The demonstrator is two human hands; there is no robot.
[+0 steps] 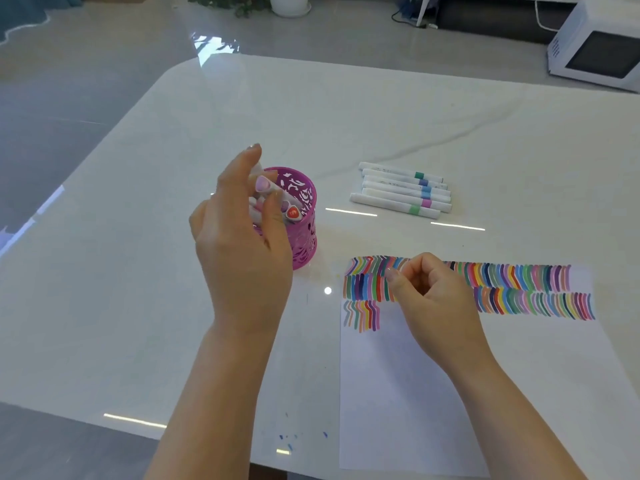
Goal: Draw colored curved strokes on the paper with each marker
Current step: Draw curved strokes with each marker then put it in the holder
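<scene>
Nearest to us, a few small blue ink flecks (289, 441) mark the glossy white desk (131, 244) close to its front edge. Just right of them lies the white paper (398, 393), its lower part blank and its upper part filled with rows of coloured curved strokes (519, 285).

The right hand (433, 299) rests on those upper rows with its fingers curled inward. We cannot tell whether it pinches anything.

To the left, the left hand (242, 237) is raised over the pink cut-out pen holder (306, 202), which stands on the desk just beyond the paper's top left corner. Its fingers are wrapped round a white marker (292, 213) with a red end cap, held at the holder's mouth among other markers standing inside.

Farther back, to the right of the holder and well apart from both hands, five white markers (401, 194) lie side by side, banded green, blue, pink and purple.

Beyond the desk we see a shiny grey floor (104, 46), a white microwave (602, 53) at the far right, and a white plant pot (289, 3) with leaves at the top.
</scene>
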